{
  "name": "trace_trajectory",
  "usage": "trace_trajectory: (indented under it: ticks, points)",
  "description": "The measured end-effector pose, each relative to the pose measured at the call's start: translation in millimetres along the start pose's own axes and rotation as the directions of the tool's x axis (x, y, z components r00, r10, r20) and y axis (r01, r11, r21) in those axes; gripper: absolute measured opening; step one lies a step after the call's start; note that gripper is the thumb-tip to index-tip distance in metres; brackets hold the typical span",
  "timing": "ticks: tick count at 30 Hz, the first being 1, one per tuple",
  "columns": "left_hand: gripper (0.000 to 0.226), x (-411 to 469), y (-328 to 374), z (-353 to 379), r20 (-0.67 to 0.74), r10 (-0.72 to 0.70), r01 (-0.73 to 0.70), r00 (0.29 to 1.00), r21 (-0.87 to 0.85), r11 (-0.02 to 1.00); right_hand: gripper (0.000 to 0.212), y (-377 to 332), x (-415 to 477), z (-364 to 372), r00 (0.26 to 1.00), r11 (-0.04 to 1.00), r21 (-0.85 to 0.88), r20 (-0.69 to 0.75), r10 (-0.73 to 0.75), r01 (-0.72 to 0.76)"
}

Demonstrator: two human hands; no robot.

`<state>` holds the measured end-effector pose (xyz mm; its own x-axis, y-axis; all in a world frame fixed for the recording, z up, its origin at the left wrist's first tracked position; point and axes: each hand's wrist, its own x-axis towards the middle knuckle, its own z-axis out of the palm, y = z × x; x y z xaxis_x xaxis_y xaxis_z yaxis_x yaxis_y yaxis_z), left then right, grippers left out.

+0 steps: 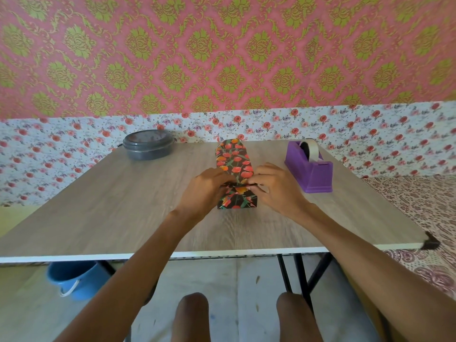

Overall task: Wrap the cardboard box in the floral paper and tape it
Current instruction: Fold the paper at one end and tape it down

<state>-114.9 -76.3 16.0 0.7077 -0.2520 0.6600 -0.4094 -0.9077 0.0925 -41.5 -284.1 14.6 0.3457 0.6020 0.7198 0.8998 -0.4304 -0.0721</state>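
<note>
Pinching the floral paper (234,161) at the near end of the cardboard box (237,202), mid-table (123,206), the left hand (209,187) and right hand (274,187) meet, both hands clamped on the fold. Best, I judge, to press the crease flat, one hand holding while the other fetches tape from the purple dispenser (308,169) nearby. The grey lidded tub (148,145) and the blue bucket (74,280) below hide their contents.

Bright, soft, even light. Faint shadows fall on the surface (123,206) under the left hand (206,191) and right hand (277,191). The floral paper (233,164) between them looks sharp; straight edges far from the hands bow outward.
</note>
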Motion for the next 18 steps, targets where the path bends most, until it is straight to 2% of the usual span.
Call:
trace_trajectory:
  ticks: [2, 8, 15, 18]
  points:
    - [0.026, 0.2, -3.7, 2.3, -0.008, -0.031, 0.031, 0.999, -0.019, 0.999, 0.009, -0.4, 2.6, -1.5, 1.000, 1.000, 0.020, 0.011, 0.010, -0.010]
    - [0.025, -0.5, -9.3, 9.6, -0.059, -0.280, 0.261, 0.958, -0.220, 0.940, 0.018, -2.9, 7.5, -1.4, 0.999, 0.999, -0.031, 0.048, 0.020, -0.019]
    - [0.018, 3.6, -17.1, -0.2, -0.021, -0.139, 0.134, 0.990, -0.154, 0.979, 0.014, -4.9, 8.1, 4.3, 0.997, 0.997, 0.017, -0.016, 0.081, -0.081]
    - [0.020, 3.0, -23.6, -3.1, 0.009, -0.087, 0.088, 0.996, -0.159, 0.983, 0.013, -6.0, 6.7, 5.1, 0.998, 0.998, -0.004, -0.015, 0.063, -0.063]
